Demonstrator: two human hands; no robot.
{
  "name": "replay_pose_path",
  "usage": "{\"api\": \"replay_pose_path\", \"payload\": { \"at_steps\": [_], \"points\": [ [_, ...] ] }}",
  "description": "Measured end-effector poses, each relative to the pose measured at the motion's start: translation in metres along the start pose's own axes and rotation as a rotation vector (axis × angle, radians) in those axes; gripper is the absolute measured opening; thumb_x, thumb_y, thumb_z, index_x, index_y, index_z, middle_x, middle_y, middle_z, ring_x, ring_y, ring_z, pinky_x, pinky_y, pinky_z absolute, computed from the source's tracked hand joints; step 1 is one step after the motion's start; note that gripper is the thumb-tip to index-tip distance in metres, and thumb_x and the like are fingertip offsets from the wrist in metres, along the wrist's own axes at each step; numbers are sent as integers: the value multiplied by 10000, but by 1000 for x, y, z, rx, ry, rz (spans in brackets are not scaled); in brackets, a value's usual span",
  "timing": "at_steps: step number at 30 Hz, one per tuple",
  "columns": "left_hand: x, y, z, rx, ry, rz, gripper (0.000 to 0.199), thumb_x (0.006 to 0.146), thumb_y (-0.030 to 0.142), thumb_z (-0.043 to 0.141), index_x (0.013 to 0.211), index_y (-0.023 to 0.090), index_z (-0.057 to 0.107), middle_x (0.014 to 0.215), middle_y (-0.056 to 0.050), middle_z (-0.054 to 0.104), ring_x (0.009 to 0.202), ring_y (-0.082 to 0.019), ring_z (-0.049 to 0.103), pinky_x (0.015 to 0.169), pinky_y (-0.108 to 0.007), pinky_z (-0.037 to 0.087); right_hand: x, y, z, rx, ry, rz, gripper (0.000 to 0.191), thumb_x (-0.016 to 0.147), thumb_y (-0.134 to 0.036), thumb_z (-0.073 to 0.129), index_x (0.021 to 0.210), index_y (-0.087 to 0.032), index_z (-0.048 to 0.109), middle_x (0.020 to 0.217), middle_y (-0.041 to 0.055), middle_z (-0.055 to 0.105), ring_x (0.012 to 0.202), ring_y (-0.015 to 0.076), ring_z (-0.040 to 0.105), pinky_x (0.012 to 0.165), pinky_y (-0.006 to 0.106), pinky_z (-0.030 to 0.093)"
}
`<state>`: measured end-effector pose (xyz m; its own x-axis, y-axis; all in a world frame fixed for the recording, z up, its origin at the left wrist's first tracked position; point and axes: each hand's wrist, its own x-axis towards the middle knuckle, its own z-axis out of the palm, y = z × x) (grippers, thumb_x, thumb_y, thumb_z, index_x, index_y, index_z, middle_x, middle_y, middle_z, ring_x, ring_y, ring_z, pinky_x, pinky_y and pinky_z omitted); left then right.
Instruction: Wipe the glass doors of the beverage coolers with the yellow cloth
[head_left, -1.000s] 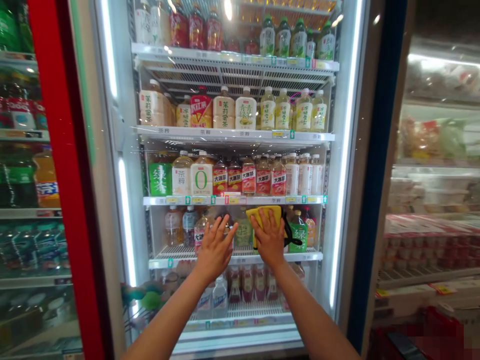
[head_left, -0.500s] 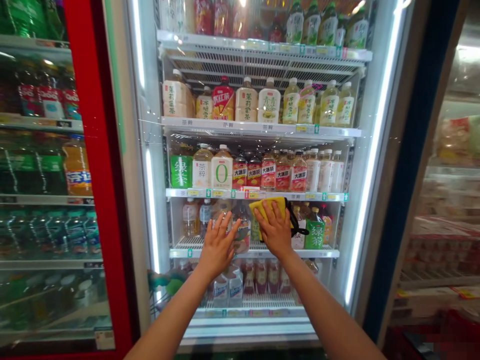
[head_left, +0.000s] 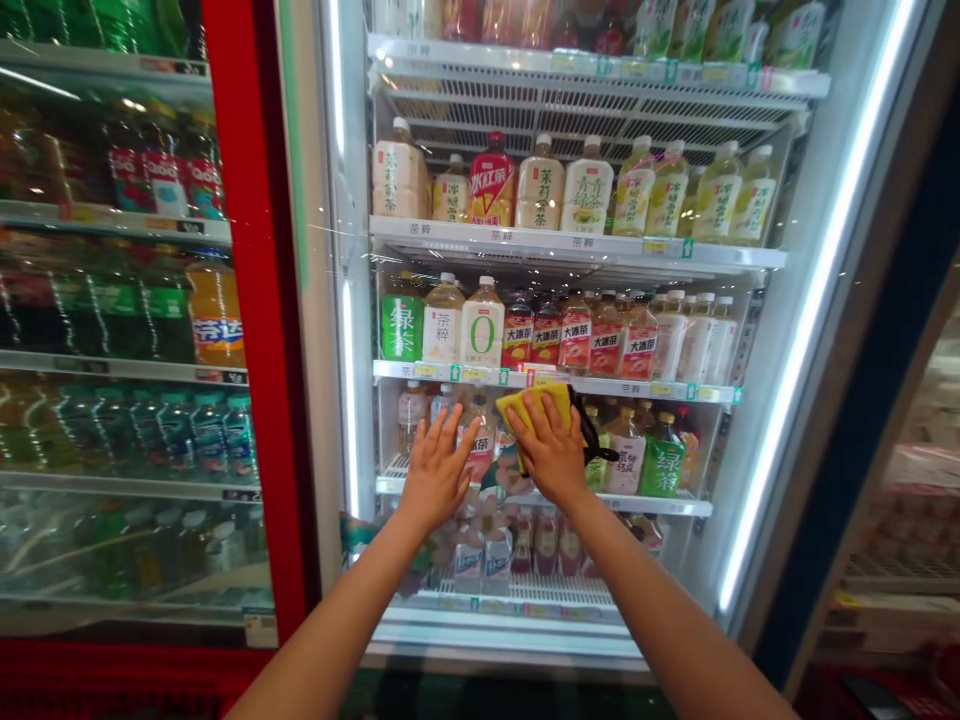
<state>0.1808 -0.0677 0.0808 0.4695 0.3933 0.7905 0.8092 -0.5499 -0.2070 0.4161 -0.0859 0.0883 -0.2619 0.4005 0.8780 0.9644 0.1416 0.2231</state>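
Note:
In the head view, my right hand (head_left: 551, 450) lies spread over a folded yellow cloth (head_left: 544, 400) with a dark edge and a black loop. It presses the cloth against the glass door (head_left: 570, 625) of a lit drinks cooler. My left hand (head_left: 437, 470) is beside it on the left, fingers spread and nothing in it, at the same glass; whether the palm touches cannot be made out. Behind the glass, a green tea bottle (head_left: 664, 460) stands right of the cloth. The hands partly hide several bottles on that shelf.
White wire shelves (head_left: 577, 240) carry rows of bottled tea inside the cooler. Left of it stands a second cooler with a red frame (head_left: 251, 300) and soft drinks. A dark post (head_left: 847, 400) borders the right side, with blurred shelves of packaged goods (head_left: 900, 490) beyond.
The view has turned a little left, so the coolers appear farther right. Against the shelves behind, both hands and the cloth have shifted left. The right hand keeps the cloth.

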Motion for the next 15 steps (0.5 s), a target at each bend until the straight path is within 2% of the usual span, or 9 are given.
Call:
{"api": "replay_pose_path", "payload": {
  "at_steps": [1,3,6,8,10,13,15],
  "points": [
    [-2,-4,-1,2,-1,5,766,914,264,619,1606,270,290,1705,-119,194,1572,-327,182,1268,-566,174,-12,6,-3,13,-28,-90,557,972,-285,543,1512,-395,462,1602,22,455,1518,250,315,1236,558,128],
    [-7,-12,-2,6,-9,16,764,911,253,620,1603,262,298,1702,-123,203,1571,-332,183,1266,-567,182,-26,22,-11,18,-44,-131,540,964,-266,558,1482,-408,499,1566,8,505,1484,228,376,1245,522,132],
    [-12,-25,-3,6,-19,10,781,904,236,618,1608,272,282,1703,-121,203,1572,-332,180,1264,-577,178,-6,33,-15,-23,54,117,526,973,-275,532,1493,-349,506,1611,72,434,1516,287,318,1221,593,164],
    [-14,-32,-4,3,-15,-13,785,907,237,607,1613,279,266,1705,-120,194,1573,-331,177,1264,-582,177,23,18,-8,-38,141,307,568,979,-290,499,1544,-304,442,1652,120,348,1548,340,228,1189,667,173],
    [-16,-37,-6,5,-9,-29,782,913,234,592,1617,281,254,1705,-121,189,1574,-328,173,1264,-580,179,46,-9,2,-24,153,350,634,970,-272,484,1590,-303,353,1675,130,290,1564,362,160,1167,713,153],
    [-21,-45,-9,19,-10,-27,787,910,224,587,1618,281,249,1703,-122,200,1574,-323,175,1264,-576,184,44,-44,11,7,57,144,656,952,-260,520,1582,-343,356,1668,89,322,1561,331,182,1195,676,106],
    [-25,-52,-12,29,-13,-22,785,907,230,598,1615,280,261,1700,-121,210,1573,-322,179,1264,-571,193,23,-47,8,26,-23,-70,604,961,-274,536,1545,-372,417,1636,40,395,1539,277,260,1233,596,80]
  ]
}}
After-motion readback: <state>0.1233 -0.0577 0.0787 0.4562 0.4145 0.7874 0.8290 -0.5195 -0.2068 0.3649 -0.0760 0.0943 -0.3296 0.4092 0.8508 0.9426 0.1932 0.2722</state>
